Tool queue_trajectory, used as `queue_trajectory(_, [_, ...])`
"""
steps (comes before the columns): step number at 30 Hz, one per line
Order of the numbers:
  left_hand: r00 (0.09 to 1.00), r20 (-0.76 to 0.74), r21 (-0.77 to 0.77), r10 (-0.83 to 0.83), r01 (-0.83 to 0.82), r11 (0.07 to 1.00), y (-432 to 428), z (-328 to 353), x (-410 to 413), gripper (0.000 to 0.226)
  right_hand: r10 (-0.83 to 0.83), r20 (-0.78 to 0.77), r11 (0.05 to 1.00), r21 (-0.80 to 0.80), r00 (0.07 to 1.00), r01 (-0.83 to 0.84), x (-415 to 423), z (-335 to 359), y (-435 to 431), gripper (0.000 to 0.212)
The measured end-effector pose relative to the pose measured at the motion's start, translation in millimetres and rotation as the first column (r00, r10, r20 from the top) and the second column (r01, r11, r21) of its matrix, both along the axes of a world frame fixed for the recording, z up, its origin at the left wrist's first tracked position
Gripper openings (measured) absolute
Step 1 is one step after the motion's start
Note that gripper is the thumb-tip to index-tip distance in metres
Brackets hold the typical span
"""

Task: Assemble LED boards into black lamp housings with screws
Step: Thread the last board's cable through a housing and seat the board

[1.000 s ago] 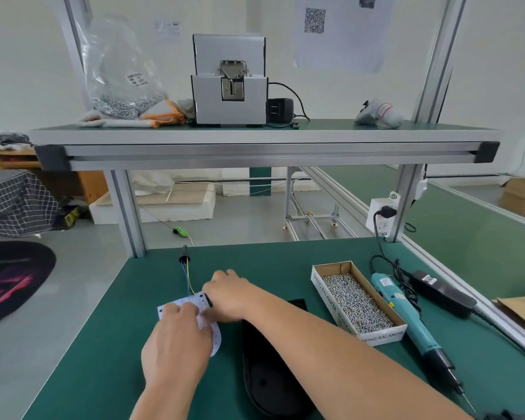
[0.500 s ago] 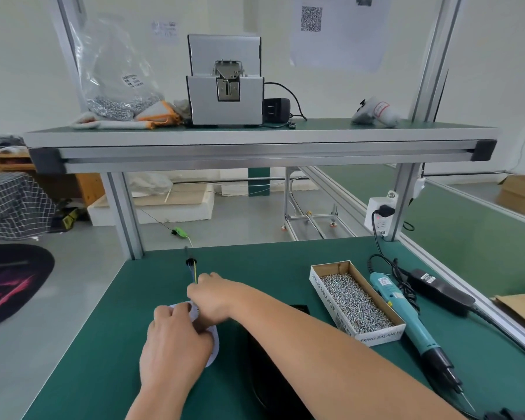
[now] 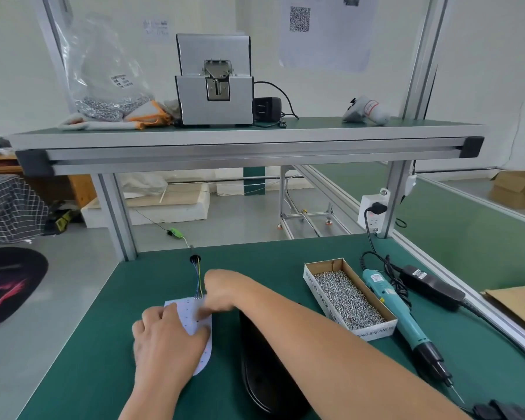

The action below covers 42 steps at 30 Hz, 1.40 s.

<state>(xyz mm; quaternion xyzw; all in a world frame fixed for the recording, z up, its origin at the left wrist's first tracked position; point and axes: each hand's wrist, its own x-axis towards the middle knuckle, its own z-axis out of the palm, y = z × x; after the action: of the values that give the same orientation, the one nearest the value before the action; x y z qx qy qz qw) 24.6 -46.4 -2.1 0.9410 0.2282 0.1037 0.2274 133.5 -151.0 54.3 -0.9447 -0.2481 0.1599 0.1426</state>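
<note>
White, thin and round-ended, the LED board point(image 3: 191, 316) lay flat on the green bench mat point(image 3: 103, 344), just left of the long black plastic lamp housing point(image 3: 264, 380) and not yet in it. Your left hand point(image 3: 164, 338) held the board, thumb across its face and fingers bent over its left edge. Your right hand point(image 3: 222, 291) reached across the housing to the board's far edge, where the bundle of thin coloured wires point(image 3: 198, 278) joined it. That hand was blurred, so I could not tell whether it was pinching anything. I judged the board light and stiff but easy to flex, and slippery on the mat. You would have done best to lift it by its bare rims, keeping off the LED dots and never hauling on the wires, whose joints looked fragile.
</note>
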Motion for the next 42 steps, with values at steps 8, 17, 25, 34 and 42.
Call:
queue_trajectory(8, [0.97,0.209,-0.451,0.123,-0.016,0.892,4,6,2,0.058,-0.098,-0.24,0.756,0.613,0.966,0.229,-1,10,-37,0.025])
queue_trajectory(17, [0.894,0.449,-0.872,0.007,0.436,0.224,6,23,-15,0.017,-0.149,0.115,0.66,0.751,0.982,0.012,-7,12,-72,0.067])
queue_trajectory(25, [0.826,0.544,-0.839,-0.147,0.534,-0.105,6,22,-21,0.042,-0.008,0.207,0.683,0.716,0.978,-0.146,-25,2,-86,0.032])
queue_trajectory(34, [0.758,0.649,-0.761,-0.073,0.642,-0.095,-16,23,-12,0.044,-0.004,-0.071,0.105,0.992,0.997,0.072,-57,6,-74,0.012])
queue_trajectory(42, [0.72,0.694,-0.719,-0.013,0.691,-0.08,-16,26,-13,0.036,-0.016,-0.016,0.424,0.905,1.0,0.021,-61,14,-69,0.05])
